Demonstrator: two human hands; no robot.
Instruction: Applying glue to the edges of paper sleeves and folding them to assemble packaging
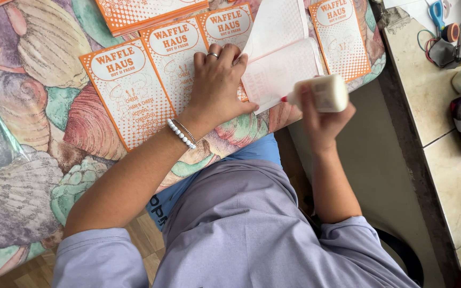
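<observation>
1. Nearest the camera is the person's lap, in a lilac shirt with both forearms reaching forward over the edge of the counter [22, 176], which is covered in a shell-patterned cloth.
2. The left hand [217, 85] lies flat, palm down, with fingers spread and slightly curled over an orange-and-white printed paper sleeve [180, 64]. It grips nothing; it seems to be pressing the sleeve so that it cannot slide. A white bead bracelet [181, 133] sits on that wrist.
3. The right hand [321, 120] is closed around a white glue bottle [321, 92], held on its side with the red tip pointing left, at the lower edge of an opened white flap [278, 69]. That tilt puts the nozzle right at the paper's edge.
4. Beside the pressed sleeve, more flat sleeves [126, 93] lie side by side, overlapping a little, and one lies alone on the right [342, 40].
5. Farther back, a stack of the same sleeves [150, 13] lies at the top edge.
6. Far right, on a pale tiled surface well apart from the work, sit blue-handled scissors [437, 13].
</observation>
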